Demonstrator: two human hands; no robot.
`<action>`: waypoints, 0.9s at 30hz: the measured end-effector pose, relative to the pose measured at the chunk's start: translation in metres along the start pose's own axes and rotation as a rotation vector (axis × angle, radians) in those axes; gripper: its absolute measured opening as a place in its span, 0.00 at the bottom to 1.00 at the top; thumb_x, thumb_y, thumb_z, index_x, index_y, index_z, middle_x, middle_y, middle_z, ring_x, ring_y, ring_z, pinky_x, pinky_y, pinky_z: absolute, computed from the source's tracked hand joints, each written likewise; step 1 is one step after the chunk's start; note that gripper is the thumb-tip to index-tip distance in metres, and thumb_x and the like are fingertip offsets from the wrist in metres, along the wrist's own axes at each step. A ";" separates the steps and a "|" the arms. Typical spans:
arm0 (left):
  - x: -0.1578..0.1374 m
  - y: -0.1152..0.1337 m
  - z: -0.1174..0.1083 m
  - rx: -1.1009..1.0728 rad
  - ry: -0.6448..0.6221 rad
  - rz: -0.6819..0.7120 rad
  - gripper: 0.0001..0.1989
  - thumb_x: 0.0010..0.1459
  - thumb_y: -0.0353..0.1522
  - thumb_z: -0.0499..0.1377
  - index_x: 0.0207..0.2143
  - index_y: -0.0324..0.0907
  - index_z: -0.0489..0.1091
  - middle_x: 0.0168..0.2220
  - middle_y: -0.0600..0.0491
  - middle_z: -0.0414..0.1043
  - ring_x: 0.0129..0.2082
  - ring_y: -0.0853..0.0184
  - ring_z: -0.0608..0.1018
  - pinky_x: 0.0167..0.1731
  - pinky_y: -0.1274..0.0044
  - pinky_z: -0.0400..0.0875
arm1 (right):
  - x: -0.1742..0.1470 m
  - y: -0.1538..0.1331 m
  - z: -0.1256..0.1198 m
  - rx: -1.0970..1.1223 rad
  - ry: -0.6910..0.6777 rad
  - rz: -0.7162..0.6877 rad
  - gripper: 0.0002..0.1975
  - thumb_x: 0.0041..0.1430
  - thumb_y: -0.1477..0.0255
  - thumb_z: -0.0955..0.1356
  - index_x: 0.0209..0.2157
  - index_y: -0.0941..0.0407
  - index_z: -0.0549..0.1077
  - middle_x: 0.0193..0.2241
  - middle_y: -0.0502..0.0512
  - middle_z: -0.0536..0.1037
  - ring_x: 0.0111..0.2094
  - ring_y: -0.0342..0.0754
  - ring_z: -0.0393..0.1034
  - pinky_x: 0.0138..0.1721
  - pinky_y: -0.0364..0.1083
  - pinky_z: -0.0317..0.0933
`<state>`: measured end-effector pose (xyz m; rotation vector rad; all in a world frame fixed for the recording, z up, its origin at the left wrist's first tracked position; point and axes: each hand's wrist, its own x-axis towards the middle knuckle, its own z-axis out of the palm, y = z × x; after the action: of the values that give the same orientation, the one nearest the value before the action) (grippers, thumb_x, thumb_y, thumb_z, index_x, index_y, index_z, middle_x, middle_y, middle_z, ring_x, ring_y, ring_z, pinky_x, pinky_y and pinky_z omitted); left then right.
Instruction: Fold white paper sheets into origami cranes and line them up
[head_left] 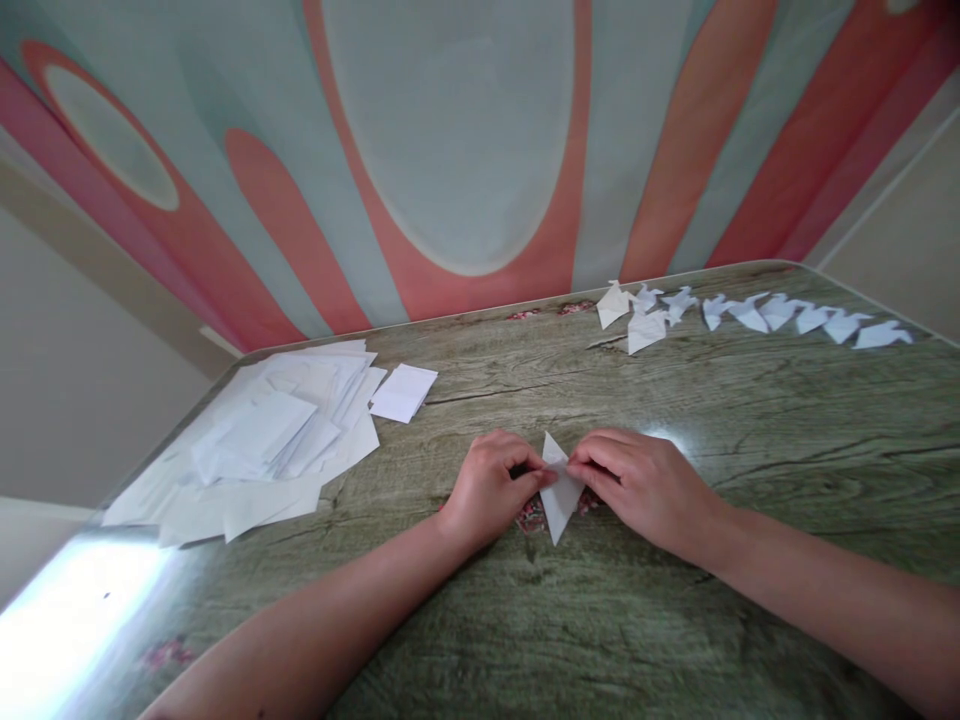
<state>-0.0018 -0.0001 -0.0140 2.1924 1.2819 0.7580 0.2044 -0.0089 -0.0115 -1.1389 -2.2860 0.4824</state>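
Note:
A small piece of folded white paper (pixel 559 497), diamond-like with points toward and away from me, stands between my hands just above the table. My left hand (pixel 495 485) pinches its left side between thumb and fingers. On the opposite side, the fingertips of my right hand (pixel 637 480) are closed on the paper's right edge. The fingertips cover part of the folds at the middle.
Loose white paper sheets (pixel 262 430) lie piled at the left, with a folded paper square (pixel 405 392) beside them. Several folded paper birds (pixel 776 312) line the back right of the wood-grain table (pixel 480 640). A patterned wall (pixel 450 130) rises behind.

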 end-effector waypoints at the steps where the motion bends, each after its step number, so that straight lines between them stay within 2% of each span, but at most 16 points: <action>1: 0.000 -0.001 0.000 0.004 0.002 0.001 0.04 0.52 0.30 0.66 0.26 0.42 0.75 0.27 0.56 0.75 0.32 0.67 0.74 0.39 0.75 0.63 | 0.000 0.002 0.000 0.000 -0.001 -0.001 0.09 0.65 0.71 0.63 0.30 0.56 0.71 0.30 0.52 0.74 0.34 0.47 0.68 0.36 0.46 0.59; 12: 0.004 -0.006 -0.002 0.105 0.016 -0.060 0.10 0.48 0.31 0.69 0.21 0.40 0.71 0.24 0.57 0.71 0.29 0.69 0.72 0.34 0.77 0.60 | 0.001 0.010 0.007 -0.059 0.003 0.066 0.05 0.59 0.72 0.69 0.29 0.56 0.72 0.32 0.51 0.74 0.36 0.47 0.69 0.36 0.45 0.60; 17: 0.003 -0.009 -0.006 0.088 -0.017 -0.048 0.06 0.50 0.30 0.67 0.23 0.41 0.73 0.27 0.57 0.74 0.33 0.68 0.73 0.38 0.76 0.61 | -0.003 0.006 0.007 -0.141 -0.015 0.007 0.06 0.61 0.73 0.67 0.29 0.56 0.71 0.31 0.52 0.73 0.35 0.48 0.68 0.37 0.46 0.59; 22: 0.005 -0.011 -0.008 0.051 -0.051 -0.045 0.05 0.50 0.30 0.66 0.23 0.42 0.74 0.27 0.57 0.75 0.32 0.69 0.74 0.39 0.76 0.62 | -0.004 0.005 0.006 -0.226 -0.047 -0.069 0.08 0.64 0.74 0.63 0.29 0.57 0.70 0.32 0.55 0.73 0.37 0.50 0.67 0.38 0.47 0.58; 24: 0.005 -0.013 -0.007 0.041 -0.059 -0.048 0.05 0.49 0.30 0.66 0.24 0.42 0.74 0.27 0.57 0.75 0.32 0.69 0.74 0.39 0.76 0.62 | -0.004 0.010 0.007 -0.180 -0.047 -0.036 0.08 0.63 0.73 0.64 0.29 0.56 0.70 0.32 0.54 0.73 0.37 0.50 0.67 0.38 0.47 0.58; 27: 0.004 -0.016 -0.006 0.049 -0.048 -0.049 0.03 0.49 0.31 0.66 0.24 0.43 0.75 0.27 0.57 0.76 0.33 0.68 0.75 0.40 0.77 0.63 | 0.000 0.020 0.008 -0.057 -0.073 0.087 0.07 0.60 0.70 0.68 0.27 0.55 0.70 0.30 0.50 0.72 0.35 0.47 0.67 0.35 0.45 0.57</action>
<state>-0.0138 0.0110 -0.0189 2.1958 1.3381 0.6575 0.2122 0.0018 -0.0290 -1.2723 -2.3332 0.5030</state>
